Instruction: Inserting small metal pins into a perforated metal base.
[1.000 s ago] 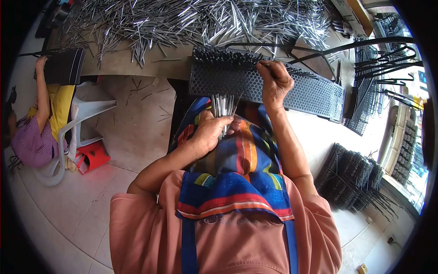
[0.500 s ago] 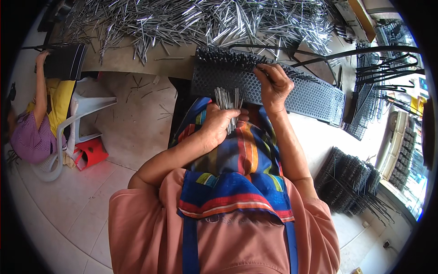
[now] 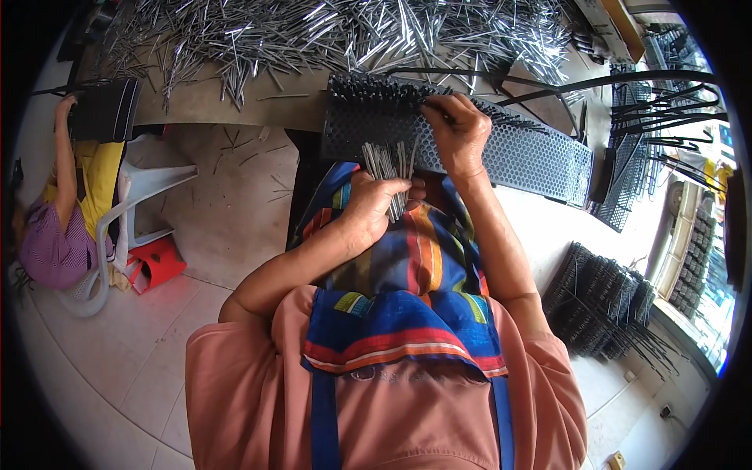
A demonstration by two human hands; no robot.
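Note:
A bundle of thin silvery metal rods point(image 3: 389, 161) stands upright in my left hand point(image 3: 366, 210), closed round its lower part above my lap. Across my knees, just beyond it, lies a long dark metal box with a honeycomb of holes point(image 3: 525, 160) on its near face. Short dark pins point(image 3: 376, 92) stick up in a dense row along its far upper edge. At that row my right hand point(image 3: 462, 137) is closed in a pinch, fingertips bent down among the pins. Whatever sits between those fingertips is hidden.
A large heap of loose metal rods point(image 3: 337, 39) covers the table beyond. Bent black rods point(image 3: 666, 117) jut in from the right. Dark wire-like bundles point(image 3: 599, 301) lie on the floor at right. A co-worker point(image 3: 59, 227) sits at left by a white plastic chair point(image 3: 157, 184).
My right hand has shifted slightly left and nearer along the pin row, still pinched. The left hand keeps its hold on the rods, almost unmoved.

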